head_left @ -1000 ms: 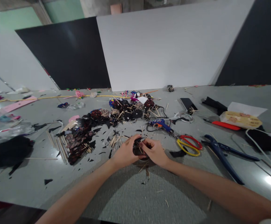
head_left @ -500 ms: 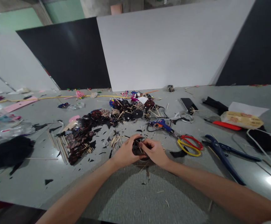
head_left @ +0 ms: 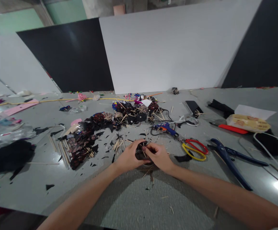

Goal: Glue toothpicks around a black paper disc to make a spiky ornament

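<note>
My left hand (head_left: 128, 156) curls around a small round black piece (head_left: 141, 154) at the middle of the table, thumb below and fingers above. On the right side of that piece, my right hand (head_left: 160, 156) has its thumb and forefinger pinched over a thin pale stick (head_left: 145, 149); the stick is partly hidden by the fingers. Short wooden sticks (head_left: 118, 144) lie in a loose bundle just left of the hands. Behind the hands is a blue glue gun (head_left: 169, 128), and to their right rest scissors (head_left: 194, 149) with red and yellow handles.
Black round pieces with sticks (head_left: 131, 115) are heaped behind the hands. Dark patterned scraps (head_left: 79, 150) lie at left. Large blue-handled pliers (head_left: 232, 163), a red cutter (head_left: 232, 128), a wipes packet (head_left: 248, 123) and a phone (head_left: 193, 107) are at right. Panels (head_left: 167, 48) stand behind.
Both hands stay almost in place. The right fingertips shift only slightly over the black piece; the surrounding things have not moved.
</note>
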`<state>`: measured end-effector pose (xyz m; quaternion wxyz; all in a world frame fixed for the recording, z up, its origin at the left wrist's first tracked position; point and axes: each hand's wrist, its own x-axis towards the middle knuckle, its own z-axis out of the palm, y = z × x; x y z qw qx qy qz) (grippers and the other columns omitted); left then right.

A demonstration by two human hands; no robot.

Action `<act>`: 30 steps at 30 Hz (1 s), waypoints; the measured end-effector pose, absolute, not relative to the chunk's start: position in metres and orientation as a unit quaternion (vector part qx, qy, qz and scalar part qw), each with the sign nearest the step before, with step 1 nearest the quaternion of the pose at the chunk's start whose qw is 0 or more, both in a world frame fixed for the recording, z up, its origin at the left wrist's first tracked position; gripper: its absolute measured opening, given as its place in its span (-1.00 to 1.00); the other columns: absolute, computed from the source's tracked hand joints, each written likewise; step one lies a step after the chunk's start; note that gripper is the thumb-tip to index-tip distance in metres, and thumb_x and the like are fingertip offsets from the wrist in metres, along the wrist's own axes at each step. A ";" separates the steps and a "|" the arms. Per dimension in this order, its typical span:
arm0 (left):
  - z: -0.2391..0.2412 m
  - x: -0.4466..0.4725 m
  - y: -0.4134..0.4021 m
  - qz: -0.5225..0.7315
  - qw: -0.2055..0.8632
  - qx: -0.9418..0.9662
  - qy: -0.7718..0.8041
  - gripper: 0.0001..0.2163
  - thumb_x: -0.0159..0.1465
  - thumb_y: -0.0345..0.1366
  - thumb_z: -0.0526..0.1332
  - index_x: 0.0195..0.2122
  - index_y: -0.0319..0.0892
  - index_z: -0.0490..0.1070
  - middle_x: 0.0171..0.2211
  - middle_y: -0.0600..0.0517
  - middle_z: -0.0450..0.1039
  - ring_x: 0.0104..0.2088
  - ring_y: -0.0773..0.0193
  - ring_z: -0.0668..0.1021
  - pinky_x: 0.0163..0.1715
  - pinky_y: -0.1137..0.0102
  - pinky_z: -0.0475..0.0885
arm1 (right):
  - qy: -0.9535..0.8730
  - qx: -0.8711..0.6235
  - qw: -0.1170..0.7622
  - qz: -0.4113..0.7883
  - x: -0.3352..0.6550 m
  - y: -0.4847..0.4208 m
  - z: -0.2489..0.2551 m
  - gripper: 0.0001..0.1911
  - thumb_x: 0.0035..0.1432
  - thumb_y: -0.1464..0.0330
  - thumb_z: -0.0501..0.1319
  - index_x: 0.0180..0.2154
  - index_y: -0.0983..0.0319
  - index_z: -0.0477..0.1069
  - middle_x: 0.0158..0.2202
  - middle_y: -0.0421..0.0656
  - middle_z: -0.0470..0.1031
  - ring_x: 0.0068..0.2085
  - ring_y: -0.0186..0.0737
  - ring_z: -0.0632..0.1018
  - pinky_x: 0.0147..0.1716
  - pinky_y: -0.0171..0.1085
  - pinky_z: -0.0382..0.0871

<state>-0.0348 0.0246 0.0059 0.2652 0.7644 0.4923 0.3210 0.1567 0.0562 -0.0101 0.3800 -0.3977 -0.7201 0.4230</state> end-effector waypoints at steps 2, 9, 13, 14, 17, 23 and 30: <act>0.005 -0.035 0.025 0.321 0.265 0.766 0.489 -0.26 0.14 -0.06 0.50 0.28 -0.04 0.24 0.26 -0.15 0.40 0.27 -0.08 0.47 0.29 -0.01 0.38 | -0.719 -0.395 0.381 0.426 0.157 0.056 -0.010 -0.62 0.34 0.10 0.19 -0.45 0.19 0.36 -0.51 -0.27 0.35 -0.44 -0.29 0.39 -0.42 -0.32 0.22; 0.007 -0.035 0.023 0.326 0.272 0.761 0.491 -0.27 0.13 -0.01 0.50 0.26 -0.04 0.26 0.22 -0.13 0.44 0.25 -0.07 0.48 0.28 0.03 0.39 | -0.715 -0.395 0.384 0.431 0.157 0.055 -0.009 -0.65 0.33 0.11 0.20 -0.42 0.19 0.39 -0.48 -0.26 0.42 -0.42 -0.28 0.43 -0.39 -0.31 0.26; 0.007 -0.034 0.023 0.329 0.276 0.757 0.492 -0.26 0.11 -0.04 0.52 0.26 -0.04 0.26 0.21 -0.12 0.44 0.24 -0.07 0.49 0.28 0.03 0.39 | -0.712 -0.394 0.387 0.433 0.156 0.055 -0.007 -0.66 0.32 0.11 0.20 -0.42 0.18 0.40 -0.48 -0.25 0.45 -0.42 -0.27 0.45 -0.39 -0.31 0.29; 0.007 -0.034 0.023 0.331 0.276 0.756 0.492 -0.25 0.10 -0.04 0.52 0.26 -0.04 0.26 0.21 -0.11 0.44 0.24 -0.07 0.50 0.28 0.04 0.39 | -0.711 -0.393 0.388 0.435 0.156 0.054 -0.007 -0.66 0.32 0.11 0.21 -0.42 0.19 0.40 -0.48 -0.24 0.45 -0.42 -0.27 0.45 -0.39 -0.31 0.29; 0.005 -0.034 0.023 0.335 0.275 0.756 0.491 -0.25 0.10 -0.04 0.52 0.25 -0.04 0.26 0.21 -0.11 0.45 0.23 -0.06 0.50 0.27 0.04 0.40 | -0.709 -0.391 0.392 0.437 0.156 0.054 -0.007 -0.67 0.32 0.12 0.21 -0.41 0.19 0.41 -0.47 -0.24 0.45 -0.41 -0.27 0.46 -0.38 -0.30 0.30; 0.004 -0.035 0.024 0.331 0.272 0.757 0.493 -0.25 0.10 -0.03 0.52 0.26 -0.02 0.25 0.22 -0.09 0.44 0.24 -0.06 0.50 0.26 0.04 0.40 | -0.708 -0.389 0.390 0.441 0.156 0.054 -0.008 -0.67 0.33 0.13 0.21 -0.41 0.19 0.41 -0.47 -0.24 0.43 -0.41 -0.27 0.44 -0.37 -0.30 0.28; 0.006 -0.035 0.023 0.334 0.274 0.759 0.487 -0.27 0.12 -0.03 0.51 0.25 -0.03 0.26 0.22 -0.10 0.45 0.24 -0.05 0.50 0.27 0.05 0.40 | -0.710 -0.390 0.388 0.439 0.156 0.055 -0.009 -0.68 0.33 0.13 0.21 -0.40 0.19 0.41 -0.46 -0.25 0.43 -0.40 -0.27 0.44 -0.36 -0.30 0.27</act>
